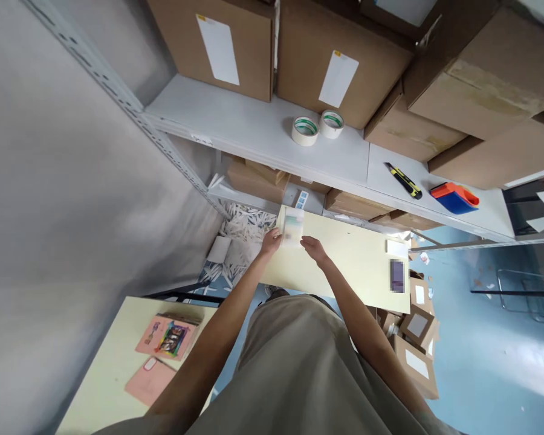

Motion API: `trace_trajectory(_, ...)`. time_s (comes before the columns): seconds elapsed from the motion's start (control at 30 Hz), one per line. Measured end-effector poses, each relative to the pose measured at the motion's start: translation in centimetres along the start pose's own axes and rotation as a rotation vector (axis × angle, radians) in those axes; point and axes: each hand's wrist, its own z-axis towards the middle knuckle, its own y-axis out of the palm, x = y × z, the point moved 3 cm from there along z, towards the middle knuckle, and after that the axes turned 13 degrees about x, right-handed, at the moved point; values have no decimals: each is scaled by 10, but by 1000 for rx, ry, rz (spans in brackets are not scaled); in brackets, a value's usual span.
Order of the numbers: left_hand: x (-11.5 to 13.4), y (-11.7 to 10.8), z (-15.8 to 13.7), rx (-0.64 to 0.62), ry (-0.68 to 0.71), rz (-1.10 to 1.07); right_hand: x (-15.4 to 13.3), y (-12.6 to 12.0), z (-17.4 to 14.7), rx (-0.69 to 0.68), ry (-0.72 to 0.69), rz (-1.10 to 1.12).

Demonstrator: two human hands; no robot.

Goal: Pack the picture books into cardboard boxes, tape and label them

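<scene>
A small, pale, flat packet [293, 228] with faint green and pink print sits over the far left end of the cream table [344, 260]. It looks slightly blurred, so I cannot tell whether it is a booklet or a wrapped stack. My left hand [272, 240] closes on its left edge. At the lower right edge, the curled fingers of my right hand [312, 248] grip it too. Just beyond the packet lies a white strip with blue squares [301, 199].
A grey shelf [254, 130] over the table's far side bears cartons [344, 36], two tape rolls [305, 131], a yellow-black box cutter [403, 180] and an orange-blue tool [454, 197]. Paper scraps [245, 235] heap at left. Pink booklets [167, 338] lie on a side table. Boxes [414, 356] stand right.
</scene>
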Motion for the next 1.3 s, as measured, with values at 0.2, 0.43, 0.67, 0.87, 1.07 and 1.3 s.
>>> trace_trajectory(0.2, -40, -48, -84, 165, -116, -130, 24, -15, -56, -211, -48, -48)
trace_trajectory(0.43, -71, -66, -216, 329, -114, -291, 64, -38, -122, -465, -76, -96)
trace_trajectory(0.67, -117, -79, -355, 543, -144, -438, 107, -33, -191, -721, -70, -115)
trace_trajectory(0.87, -147, -113, -470, 689, -153, -482, 133, 1, -273, -903, -91, -153)
trace_trajectory(1.07, -198, -162, -548, 825, -174, -521, 160, 23, -351, -1012, -139, -212)
trace_trajectory(1.3, -281, -240, -638, 875, -214, -526, 232, 91, -472, -1095, -91, -279)
